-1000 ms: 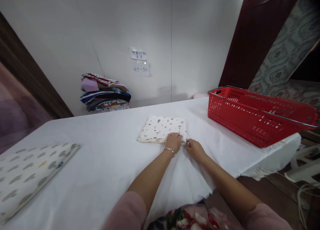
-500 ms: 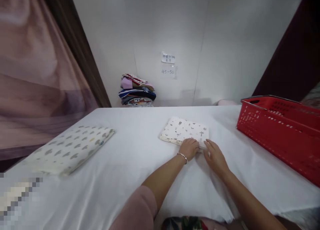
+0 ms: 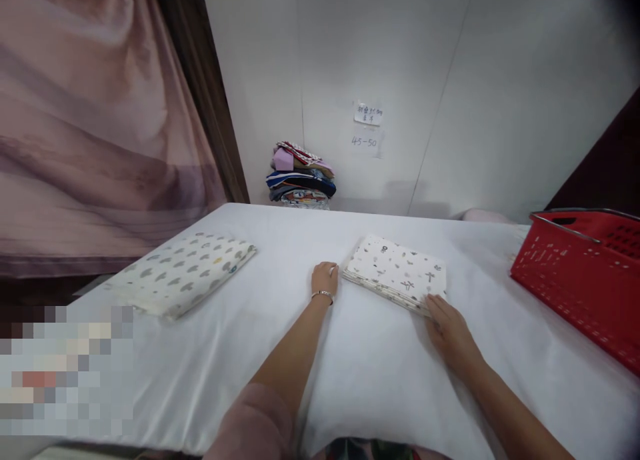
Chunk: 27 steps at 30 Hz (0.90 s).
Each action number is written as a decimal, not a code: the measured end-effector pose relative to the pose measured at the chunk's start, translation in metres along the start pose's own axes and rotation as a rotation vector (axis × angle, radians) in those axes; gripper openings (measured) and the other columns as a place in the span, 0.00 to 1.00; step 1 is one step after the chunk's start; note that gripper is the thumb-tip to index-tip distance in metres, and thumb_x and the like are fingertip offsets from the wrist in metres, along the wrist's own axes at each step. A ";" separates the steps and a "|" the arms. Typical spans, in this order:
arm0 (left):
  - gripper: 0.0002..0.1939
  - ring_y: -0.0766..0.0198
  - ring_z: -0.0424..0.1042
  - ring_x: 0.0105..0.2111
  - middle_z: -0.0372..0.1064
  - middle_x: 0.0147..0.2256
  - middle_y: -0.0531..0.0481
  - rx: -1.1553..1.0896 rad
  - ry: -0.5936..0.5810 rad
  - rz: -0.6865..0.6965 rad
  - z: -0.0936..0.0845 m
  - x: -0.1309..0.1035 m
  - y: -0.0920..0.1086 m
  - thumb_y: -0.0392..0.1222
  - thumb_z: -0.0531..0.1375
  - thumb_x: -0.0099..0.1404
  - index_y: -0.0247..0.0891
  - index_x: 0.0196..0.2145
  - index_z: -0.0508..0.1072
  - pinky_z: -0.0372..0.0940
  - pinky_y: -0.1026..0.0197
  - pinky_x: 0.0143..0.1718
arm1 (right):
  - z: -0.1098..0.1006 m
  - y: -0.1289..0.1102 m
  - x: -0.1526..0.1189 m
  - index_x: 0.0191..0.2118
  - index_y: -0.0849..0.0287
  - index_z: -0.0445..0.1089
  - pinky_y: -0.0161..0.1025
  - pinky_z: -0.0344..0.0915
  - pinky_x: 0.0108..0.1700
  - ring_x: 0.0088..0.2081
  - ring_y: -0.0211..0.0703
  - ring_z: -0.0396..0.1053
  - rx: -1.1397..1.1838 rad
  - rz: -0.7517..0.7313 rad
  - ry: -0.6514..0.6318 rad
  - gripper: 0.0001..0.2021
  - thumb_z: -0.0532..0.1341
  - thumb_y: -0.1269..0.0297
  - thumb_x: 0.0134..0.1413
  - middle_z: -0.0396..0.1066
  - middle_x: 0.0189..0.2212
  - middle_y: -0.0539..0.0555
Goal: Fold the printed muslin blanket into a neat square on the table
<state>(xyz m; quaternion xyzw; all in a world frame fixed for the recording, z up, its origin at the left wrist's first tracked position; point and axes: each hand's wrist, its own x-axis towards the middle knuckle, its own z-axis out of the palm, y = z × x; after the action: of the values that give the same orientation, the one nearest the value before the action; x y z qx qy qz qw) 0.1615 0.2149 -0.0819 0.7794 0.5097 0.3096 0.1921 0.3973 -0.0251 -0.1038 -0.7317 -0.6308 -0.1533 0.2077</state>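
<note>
A folded white cloth with small grey and dark figures lies on the white-covered table in front of me, its layers stacked at the near edge. My right hand rests at its near right corner, fingers stretched out with the tips on the fabric. Just off the cloth's left edge, my left hand is low over the table with bent, loosely parted fingers and nothing visible in them. A bracelet circles the left wrist. Farther left lies a folded cream cloth with a grey cloud-like pattern.
A red plastic basket with a metal handle stands on the right. Behind the table's far edge is a stack of folded fabrics against the wall, below two paper signs. A pink curtain hangs on the left.
My left hand has left the white cloth's near edge and moved to its left side. The right hand stays at the near right corner. My view has turned slightly.
</note>
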 end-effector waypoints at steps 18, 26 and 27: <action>0.12 0.59 0.62 0.42 0.65 0.37 0.48 -0.081 -0.046 -0.096 0.017 0.004 0.020 0.50 0.59 0.54 0.38 0.27 0.68 0.56 0.59 0.43 | 0.008 -0.002 0.002 0.54 0.58 0.58 0.51 0.56 0.51 0.54 0.52 0.56 -0.056 -0.042 -0.032 0.21 0.49 0.64 0.55 0.61 0.53 0.59; 0.06 0.60 0.64 0.40 0.67 0.34 0.48 -0.114 -0.035 -0.176 0.020 0.009 0.017 0.44 0.58 0.53 0.38 0.25 0.68 0.58 0.60 0.41 | 0.018 0.003 -0.003 0.57 0.55 0.54 0.52 0.56 0.52 0.55 0.52 0.56 -0.027 -0.093 0.011 0.22 0.49 0.64 0.56 0.59 0.54 0.57; 0.07 0.60 0.64 0.40 0.68 0.34 0.48 -0.106 -0.041 -0.172 0.020 0.009 0.016 0.44 0.58 0.53 0.38 0.25 0.69 0.58 0.60 0.42 | 0.018 0.004 -0.003 0.57 0.55 0.53 0.53 0.56 0.52 0.55 0.52 0.56 -0.005 -0.090 0.010 0.22 0.49 0.64 0.56 0.59 0.54 0.57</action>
<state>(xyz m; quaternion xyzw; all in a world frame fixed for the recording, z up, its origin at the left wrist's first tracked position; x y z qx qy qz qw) 0.1884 0.2166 -0.0837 0.7276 0.5536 0.3026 0.2692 0.3995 -0.0196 -0.1212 -0.7024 -0.6616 -0.1676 0.2018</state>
